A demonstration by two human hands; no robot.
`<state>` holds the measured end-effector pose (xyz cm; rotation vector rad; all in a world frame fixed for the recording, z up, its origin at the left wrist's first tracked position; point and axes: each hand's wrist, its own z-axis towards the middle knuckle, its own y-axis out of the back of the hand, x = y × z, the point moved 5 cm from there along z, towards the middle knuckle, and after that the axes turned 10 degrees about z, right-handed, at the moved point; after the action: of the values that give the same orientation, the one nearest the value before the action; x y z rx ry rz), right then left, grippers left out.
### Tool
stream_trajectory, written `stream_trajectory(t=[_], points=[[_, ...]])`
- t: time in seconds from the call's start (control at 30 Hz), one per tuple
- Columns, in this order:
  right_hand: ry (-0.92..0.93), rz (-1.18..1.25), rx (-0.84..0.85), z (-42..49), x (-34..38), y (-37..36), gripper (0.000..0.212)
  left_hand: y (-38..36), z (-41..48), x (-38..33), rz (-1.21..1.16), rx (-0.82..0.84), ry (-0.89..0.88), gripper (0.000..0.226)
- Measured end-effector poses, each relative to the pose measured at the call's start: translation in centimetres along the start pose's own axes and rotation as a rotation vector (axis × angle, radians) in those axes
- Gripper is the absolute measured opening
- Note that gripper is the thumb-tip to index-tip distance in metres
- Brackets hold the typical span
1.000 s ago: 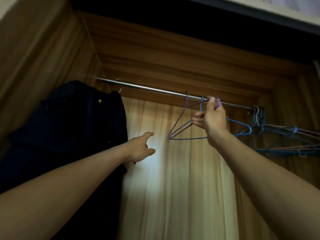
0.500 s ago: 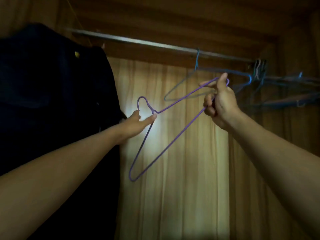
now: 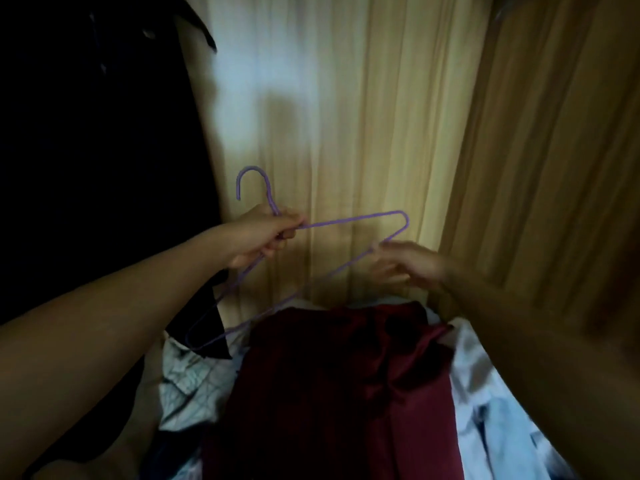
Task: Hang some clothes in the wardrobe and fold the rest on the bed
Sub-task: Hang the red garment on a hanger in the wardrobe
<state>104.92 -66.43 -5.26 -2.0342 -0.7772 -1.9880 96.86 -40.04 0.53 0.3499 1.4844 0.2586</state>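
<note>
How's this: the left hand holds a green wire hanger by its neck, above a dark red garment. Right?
Wrong colour: the head view shows a thin purple wire hanger, held by its neck in the left hand, above the dark red garment.

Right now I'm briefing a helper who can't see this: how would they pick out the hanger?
Start at the pale yellow pleated curtain filling the back. In front of it, above the dark red garment, the left hand grips a thin purple wire hanger just below its hook. It is the only wire outline and the only purple thing among soft cloth.
</note>
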Motion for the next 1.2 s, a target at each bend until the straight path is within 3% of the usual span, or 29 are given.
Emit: stream_trajectory(t=[0.03,0.1,0.2,0.33,0.47,0.6,0.83,1.0,1.2], points=[[-0.098,-0.322,0.048,0.4,-2.8,0.1,0.037,-0.6,-0.1,1.1,0.065,-0.001,0.013,0.013],[-0.254,-0.822,0.137,0.6,-7.9,0.5,0.059,-1.9,-0.3,3.1,0.169,0.005,0.038,0.011],[-0.367,-0.921,0.157,0.5,-11.8,1.2,0.073,-3.3,-0.5,4.9,0.238,0.024,0.097,0.012],[-0.367,-0.961,0.038,1.3,-13.7,3.4,0.038,-4.5,-0.7,6.6,0.272,0.062,0.159,0.019],[-0.070,-0.737,-0.138,2.2,-11.5,4.9,0.029,-5.2,-0.5,7.3,0.310,0.081,0.201,0.016],[0.023,-0.533,-0.202,3.1,-8.9,5.6,0.025,-6.0,-0.1,7.0,0.289,0.110,0.208,0.006],[0.364,-0.494,-0.214,2.1,-2.9,4.7,0.013,-6.8,0.8,4.0,0.325,0.083,0.169,0.013],[0.396,-0.265,-0.179,0.7,2.0,4.7,0.023,-7.3,1.0,2.6,0.397,0.076,0.181,0.019],[0.251,-0.116,-0.201,-1.8,5.1,6.5,0.032,-7.0,1.1,1.6,0.487,0.138,0.173,0.021]])
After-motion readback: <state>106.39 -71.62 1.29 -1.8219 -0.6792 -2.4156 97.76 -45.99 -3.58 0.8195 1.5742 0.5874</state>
